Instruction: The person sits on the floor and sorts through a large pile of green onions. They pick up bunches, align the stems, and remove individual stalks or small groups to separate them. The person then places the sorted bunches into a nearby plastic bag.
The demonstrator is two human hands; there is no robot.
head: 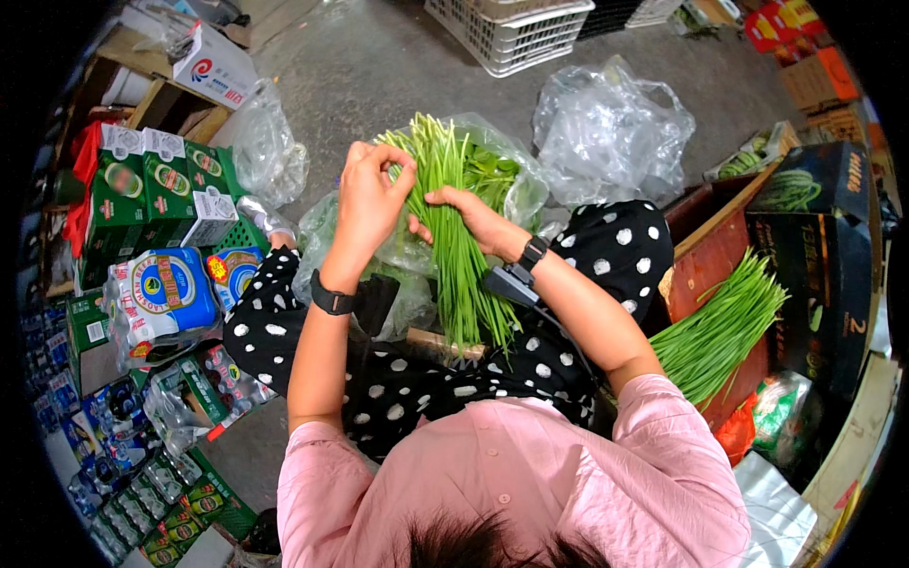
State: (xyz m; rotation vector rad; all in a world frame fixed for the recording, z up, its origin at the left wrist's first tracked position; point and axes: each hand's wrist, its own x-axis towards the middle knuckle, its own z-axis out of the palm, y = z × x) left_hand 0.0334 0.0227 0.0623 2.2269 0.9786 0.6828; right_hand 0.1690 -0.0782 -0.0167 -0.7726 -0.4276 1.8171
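A bunch of garlic chives (454, 241) lies across my right hand (472, 216), which grips it around the middle. The pale cut ends point away from me and the green tips hang towards my lap. Beside the pale ends, my left hand (380, 188) has thumb and forefinger pinched together; whether a thin blade is between them cannot be made out. Under and behind the bunch, a clear plastic bag (515, 145) holds broad green leaves (490, 170). Another pile of garlic chives (721, 330) rests to my right on a reddish-brown wooden surface (710, 280).
Beer cartons (145, 188) and a shrink-wrapped beer pack (167, 295) are stacked at left. A crumpled clear bag (611, 131) lies on the concrete floor (355, 57) ahead, near a white plastic crate (522, 35). At right stands a black printed carton (809, 277).
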